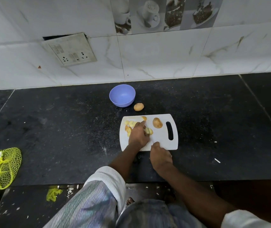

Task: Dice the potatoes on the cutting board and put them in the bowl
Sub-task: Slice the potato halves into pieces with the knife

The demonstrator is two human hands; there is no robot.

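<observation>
Head view: purple bowl (pixel 122 95) at centre frame, nothing in it. Whole potato (pixel 138 106) just right of it. White cutting board (pixel 161 137) below holds cut pieces (pixel 129 124) and a half potato (pixel 157 122). Left hand (pixel 138 135) presses curled fingers on a piece (pixel 149 131); right hand (pixel 160 156) grips a knife (blade barely visible). No readable writing.

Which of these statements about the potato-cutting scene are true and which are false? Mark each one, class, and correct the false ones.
1. The lilac bowl already holds potato pieces. False: it is empty.
2. One whole potato lies on the counter, off the white cutting board. True.
3. The left hand rests on potato pieces on the board. True.
4. The yellow mesh bag lies right of the board. False: it is far to the left.
</observation>
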